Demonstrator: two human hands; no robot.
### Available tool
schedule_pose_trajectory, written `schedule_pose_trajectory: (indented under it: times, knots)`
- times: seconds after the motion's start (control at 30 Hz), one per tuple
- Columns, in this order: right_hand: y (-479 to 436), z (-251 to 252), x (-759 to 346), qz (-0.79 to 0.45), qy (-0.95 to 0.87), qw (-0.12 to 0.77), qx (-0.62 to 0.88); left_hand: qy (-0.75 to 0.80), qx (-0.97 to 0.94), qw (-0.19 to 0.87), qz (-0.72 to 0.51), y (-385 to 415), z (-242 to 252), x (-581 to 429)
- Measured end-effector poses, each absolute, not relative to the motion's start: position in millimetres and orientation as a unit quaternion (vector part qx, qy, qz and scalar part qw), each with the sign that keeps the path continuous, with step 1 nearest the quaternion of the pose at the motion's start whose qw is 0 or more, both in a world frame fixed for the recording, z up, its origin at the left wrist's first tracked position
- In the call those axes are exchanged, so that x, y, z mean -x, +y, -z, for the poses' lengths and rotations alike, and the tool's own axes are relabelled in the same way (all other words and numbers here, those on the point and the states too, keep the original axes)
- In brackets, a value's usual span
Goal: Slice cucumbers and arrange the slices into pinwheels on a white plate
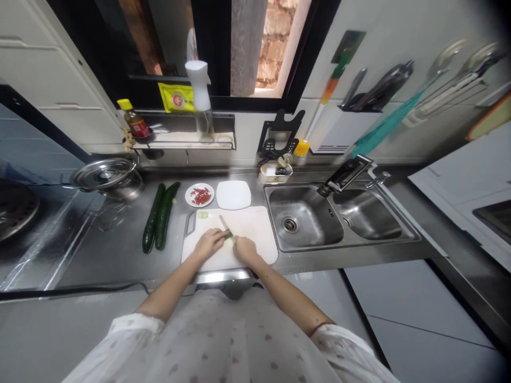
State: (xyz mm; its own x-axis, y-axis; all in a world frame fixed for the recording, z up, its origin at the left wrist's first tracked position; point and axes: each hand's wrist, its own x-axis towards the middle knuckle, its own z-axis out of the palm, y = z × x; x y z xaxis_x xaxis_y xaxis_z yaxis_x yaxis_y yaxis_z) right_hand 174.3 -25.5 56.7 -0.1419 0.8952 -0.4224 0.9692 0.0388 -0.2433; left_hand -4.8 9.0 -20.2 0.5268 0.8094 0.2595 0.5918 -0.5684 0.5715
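Observation:
My right hand (pixel 245 250) is closed around the handle of a knife (pixel 224 222), whose blade points up and left over the white cutting board (pixel 261 226). Beside the blade, the fingers of my left hand (pixel 209 243) press on a small dark green piece of cucumber (pixel 229 235), mostly covered by the hand and knife. A few pale cucumber slices (pixel 203 215) lie at the board's upper left corner. Two whole cucumbers (pixel 158 218) rest on the steel counter to the left of the board.
Behind the board stand a plate of chopped red bits (pixel 199 195) and a white square plate (pixel 233 194). A lidded steel pot (pixel 115 178) is at the back left. To the right is a double sink (pixel 305 213) with a black faucet (pixel 345 175).

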Motion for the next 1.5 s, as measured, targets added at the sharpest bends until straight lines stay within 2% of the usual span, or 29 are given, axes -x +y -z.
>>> schedule_pose_trajectory:
  times: [0.4, 0.97, 1.5]
  knots:
    - [-49, -62, -184, 0.242, 0.707, 0.112, -0.655, 0.42, -0.843, 0.22, -0.255, 9, 19, 5]
    - [-27, -48, -173, 0.235, 0.718, 0.077, -0.651, 0.424, -0.839, 0.226, -0.255, 8, 16, 4]
    - [-33, -48, -177, 0.242, 0.713, 0.099, -0.651, 0.422, -0.84, 0.219, -0.26, 8, 17, 4]
